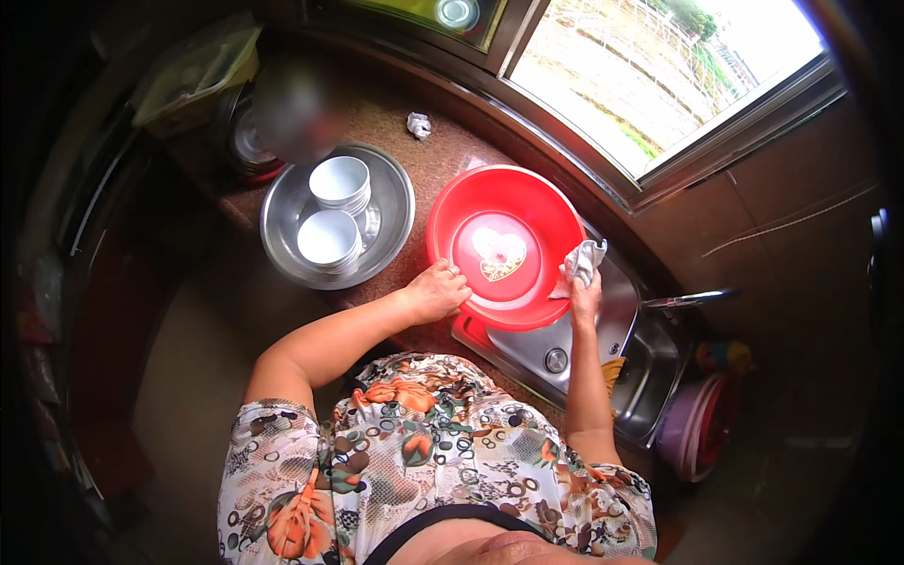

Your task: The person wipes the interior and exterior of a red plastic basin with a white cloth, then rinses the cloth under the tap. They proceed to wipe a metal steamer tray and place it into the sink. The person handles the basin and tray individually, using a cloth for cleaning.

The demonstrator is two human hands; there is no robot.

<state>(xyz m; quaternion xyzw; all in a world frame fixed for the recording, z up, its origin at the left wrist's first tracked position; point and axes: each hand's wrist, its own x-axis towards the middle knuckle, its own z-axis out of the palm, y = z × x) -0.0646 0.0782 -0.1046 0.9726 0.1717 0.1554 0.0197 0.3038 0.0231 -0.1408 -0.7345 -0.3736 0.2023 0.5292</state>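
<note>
A red plastic basin (473, 233) with a printed heart on its inner bottom is before me, overlapping the near part of the steel sink. My left hand (436, 291) grips its rim at the near left, fingers curled over the edge. At the right rim, my right hand (586, 293) has hold of a crumpled white cloth (586, 260), which lies against the basin's edge. Part of the right hand's grip is hidden behind the cloth. To the left stands a stainless steel basin (388, 247) holding two stacks of white bowls (330, 236).
Beneath the red basin is a double-bowl steel sink (544, 339) with a faucet (688, 299). A crumpled white cloth or paper (419, 126) lies on the stone counter (431, 159). Several nested basins (688, 431) stand right of the sink. A window (678, 78) opens behind the counter.
</note>
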